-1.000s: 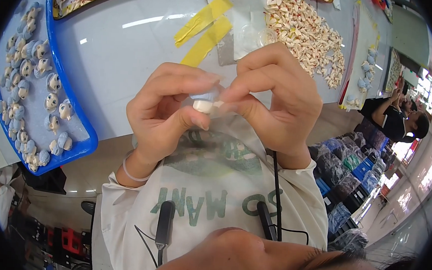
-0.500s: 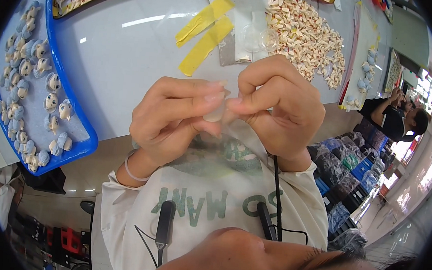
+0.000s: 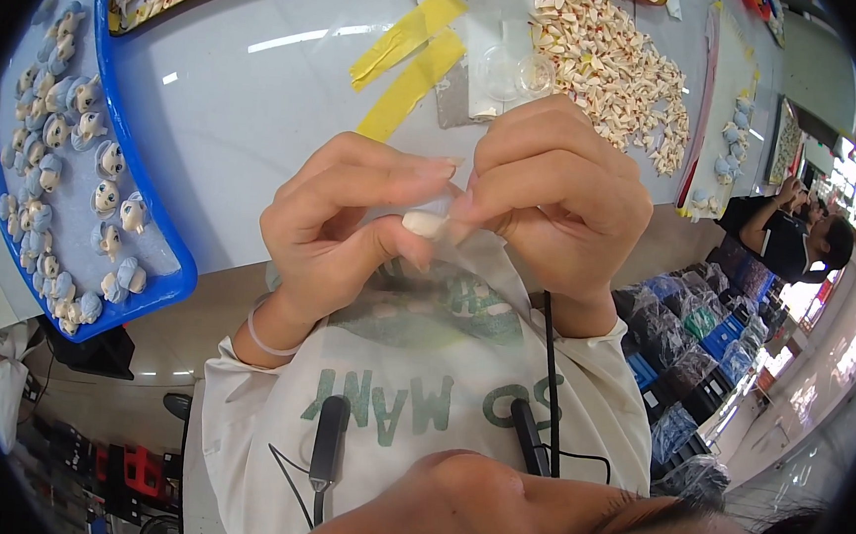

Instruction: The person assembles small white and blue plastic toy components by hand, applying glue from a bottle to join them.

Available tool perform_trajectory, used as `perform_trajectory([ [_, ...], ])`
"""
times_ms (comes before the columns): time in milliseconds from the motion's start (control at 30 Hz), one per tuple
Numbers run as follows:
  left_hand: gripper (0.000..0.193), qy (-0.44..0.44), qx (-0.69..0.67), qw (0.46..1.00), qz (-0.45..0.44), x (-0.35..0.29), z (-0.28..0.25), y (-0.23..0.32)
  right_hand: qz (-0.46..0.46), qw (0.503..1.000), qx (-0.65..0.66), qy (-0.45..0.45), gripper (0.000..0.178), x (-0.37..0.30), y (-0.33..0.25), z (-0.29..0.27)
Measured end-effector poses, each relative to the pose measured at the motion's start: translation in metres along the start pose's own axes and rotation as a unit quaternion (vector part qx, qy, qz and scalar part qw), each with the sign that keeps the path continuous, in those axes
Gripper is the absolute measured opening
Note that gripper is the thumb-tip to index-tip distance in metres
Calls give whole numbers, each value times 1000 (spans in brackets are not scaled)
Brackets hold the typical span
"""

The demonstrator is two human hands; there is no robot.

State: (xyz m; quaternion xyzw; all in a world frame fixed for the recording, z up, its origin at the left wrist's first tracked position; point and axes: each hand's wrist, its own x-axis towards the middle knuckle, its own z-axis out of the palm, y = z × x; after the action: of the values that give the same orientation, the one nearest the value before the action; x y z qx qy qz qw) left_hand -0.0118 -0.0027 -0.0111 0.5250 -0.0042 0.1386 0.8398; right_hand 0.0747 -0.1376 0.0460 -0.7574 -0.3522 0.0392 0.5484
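Note:
Both of my hands meet in front of my chest, over the table's near edge. In my left hand [image 3: 337, 216] is a small, smooth cream-coloured piece [image 3: 421, 224], lying against the thumb tip with the index finger raised above it. My right hand [image 3: 557, 202] is closed, its thumb and index fingertips pinched together at the piece's right end. Whatever lies between those right fingertips is hidden. Beyond my hands, a heap of small cream pieces with red marks [image 3: 610, 76] covers part of the table.
On the left, a blue tray [image 3: 175, 259] holds several small doll heads with pale blue tops. Yellow tape strips [image 3: 411, 85] and a clear round dish [image 3: 499, 74] lie ahead. A narrow tray [image 3: 708, 118] with more heads stands right. Plastic-covered crates [image 3: 687, 330] are on the floor.
My left index finger has lifted away from the thumb, showing more of the cream piece. My right hand has shifted slightly, its fingertips staying close to the piece.

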Motion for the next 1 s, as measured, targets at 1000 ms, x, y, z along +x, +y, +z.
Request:
perform_trajectory([
  [1000, 32, 187, 673, 709, 96, -13, -106, 135, 254, 757, -573, 186, 23, -117, 84, -254],
])
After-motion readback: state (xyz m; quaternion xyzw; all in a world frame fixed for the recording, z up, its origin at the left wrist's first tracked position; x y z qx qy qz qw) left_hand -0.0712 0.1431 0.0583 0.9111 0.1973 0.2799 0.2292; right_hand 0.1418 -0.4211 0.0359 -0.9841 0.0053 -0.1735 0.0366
